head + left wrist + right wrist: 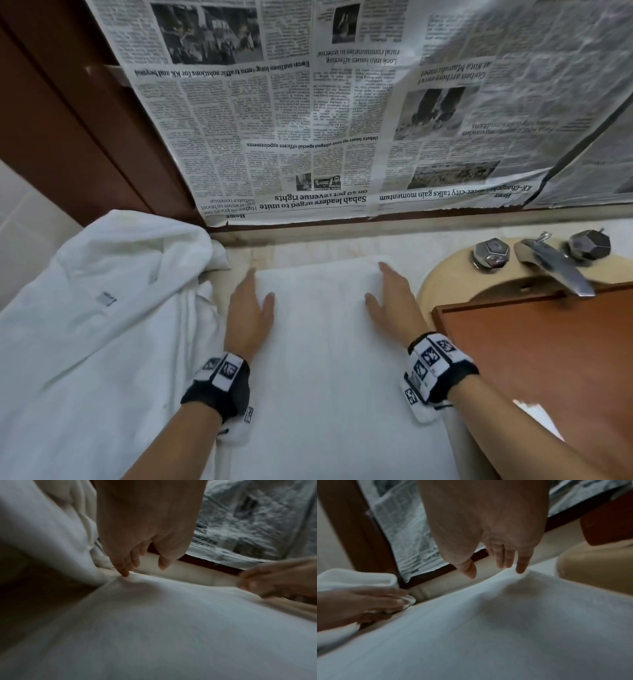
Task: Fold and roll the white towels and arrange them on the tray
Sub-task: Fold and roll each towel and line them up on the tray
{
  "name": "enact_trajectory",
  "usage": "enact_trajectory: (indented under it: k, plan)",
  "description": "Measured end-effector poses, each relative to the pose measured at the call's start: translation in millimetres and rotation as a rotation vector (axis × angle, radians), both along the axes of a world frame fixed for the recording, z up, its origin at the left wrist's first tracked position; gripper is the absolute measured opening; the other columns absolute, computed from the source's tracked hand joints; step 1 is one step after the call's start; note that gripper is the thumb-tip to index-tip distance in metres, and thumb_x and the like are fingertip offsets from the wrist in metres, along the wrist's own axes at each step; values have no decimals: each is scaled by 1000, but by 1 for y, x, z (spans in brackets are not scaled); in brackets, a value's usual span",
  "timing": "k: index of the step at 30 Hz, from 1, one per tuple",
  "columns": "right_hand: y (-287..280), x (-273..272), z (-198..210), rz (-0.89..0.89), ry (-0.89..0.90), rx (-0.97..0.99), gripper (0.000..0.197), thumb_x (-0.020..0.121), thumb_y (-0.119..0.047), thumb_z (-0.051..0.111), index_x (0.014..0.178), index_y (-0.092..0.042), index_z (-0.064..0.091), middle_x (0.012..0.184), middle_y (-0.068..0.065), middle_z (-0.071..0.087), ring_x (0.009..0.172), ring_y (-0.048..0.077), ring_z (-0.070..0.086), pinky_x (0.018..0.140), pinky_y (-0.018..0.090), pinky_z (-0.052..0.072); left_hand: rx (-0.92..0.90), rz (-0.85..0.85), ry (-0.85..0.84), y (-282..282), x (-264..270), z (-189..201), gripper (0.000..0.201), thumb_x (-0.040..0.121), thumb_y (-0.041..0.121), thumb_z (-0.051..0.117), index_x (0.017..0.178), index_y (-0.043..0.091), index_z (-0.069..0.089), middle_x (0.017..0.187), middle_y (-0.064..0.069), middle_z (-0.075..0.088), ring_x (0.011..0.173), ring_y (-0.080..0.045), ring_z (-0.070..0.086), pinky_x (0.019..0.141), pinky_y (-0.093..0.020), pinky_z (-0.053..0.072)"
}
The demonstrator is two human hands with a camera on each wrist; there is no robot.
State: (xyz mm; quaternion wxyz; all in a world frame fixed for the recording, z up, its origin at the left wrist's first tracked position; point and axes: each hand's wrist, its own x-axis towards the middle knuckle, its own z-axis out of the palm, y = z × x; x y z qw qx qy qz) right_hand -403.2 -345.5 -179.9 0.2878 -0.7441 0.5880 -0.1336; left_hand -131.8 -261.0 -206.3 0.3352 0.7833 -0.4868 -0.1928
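The folded white towel (329, 359) lies flat on the counter (308, 245), its far edge near the newspaper-covered wall (308, 137). Left hand (249, 310) and right hand (390, 301) rest flat, fingers straight, along its side edges. Wooden tray (555, 349) sits just right; a loose towel pile (102, 308) borders the left

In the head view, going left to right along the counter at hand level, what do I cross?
Heap of white towels → left hand → flat folded towel → right hand → wooden tray.
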Motion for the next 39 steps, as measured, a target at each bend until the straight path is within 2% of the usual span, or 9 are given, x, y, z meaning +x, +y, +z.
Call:
enact_trajectory:
  k: [3, 8, 17, 23, 28, 31, 33, 36, 39]
  plan:
    - [16, 10, -8, 236, 273, -21, 70, 104, -44, 34, 157, -8, 6, 165, 7, 5, 152, 23, 3, 122, 40, 8, 196, -186, -220, 11, -19, -12, 86, 88, 63, 18, 154, 9, 28, 162, -15, 24, 149, -36, 19, 121, -44, 13]
    - [15, 21, -28, 241, 443, 50, 72, 102, -56, 12, 156, -17, -15, 161, 1, -25, 149, 19, -21, 122, 42, -10, 381, -213, -409, 0, -27, -23, 91, 80, 69, -9, 160, 26, 3, 167, -7, -10, 153, -31, -8, 122, -50, -1]
    - [-3, 10, -25, 17, 489, 77, 75, 102, -56, 9, 156, -8, -12, 163, 11, -19, 151, 24, -15, 123, 42, -3, 393, -216, -407, -11, -14, -23, 88, 81, 72, -8, 159, 32, 0, 167, -3, -13, 153, -27, -12, 123, -49, -3]
    - [23, 25, -19, 285, 419, 41, 71, 101, -54, 8, 157, -13, -9, 162, 1, -21, 150, 15, -18, 121, 40, -10, 331, -253, -313, 8, -30, -5, 83, 87, 68, 3, 158, 27, 14, 167, -1, -6, 153, -24, -7, 122, -50, -1]
    - [25, 11, -18, 194, 474, 99, 71, 104, -52, 13, 156, -11, -12, 163, 3, -22, 150, 16, -16, 123, 41, -6, 408, -330, -294, 31, -32, -6, 81, 90, 68, 5, 159, 26, 7, 167, -1, -10, 153, -20, -11, 123, -47, -3]
    - [27, 2, -5, 71, 421, 121, 71, 105, -47, 20, 156, -5, -4, 165, 9, -9, 152, 21, -4, 123, 41, 4, 366, -340, -288, 31, -27, -4, 93, 80, 68, 0, 159, 21, 13, 167, -4, -4, 154, -23, -5, 122, -47, 0]
    - [42, -5, 5, -32, 291, 37, 67, 104, -40, 35, 154, 0, 16, 162, 16, 18, 149, 28, 19, 119, 41, 22, 338, -318, -241, 24, -33, 4, 91, 82, 67, 9, 156, 16, 23, 166, -9, 7, 153, -29, 3, 122, -46, 5]
    - [75, -17, 9, -185, 174, -132, 48, 97, -26, 55, 136, 1, 48, 133, 18, 53, 124, 36, 48, 99, 43, 45, 260, -386, -242, 3, -53, 12, 80, 89, 61, 24, 152, 13, 34, 161, -11, 26, 149, -30, 21, 121, -42, 14]
    - [94, -26, 5, -280, 223, -165, 34, 89, -17, 67, 116, 2, 60, 116, 20, 59, 106, 40, 58, 80, 43, 52, 193, -560, -187, -29, -84, 14, 55, 100, 37, 49, 149, 15, 41, 156, -10, 37, 143, -30, 33, 118, -36, 23]
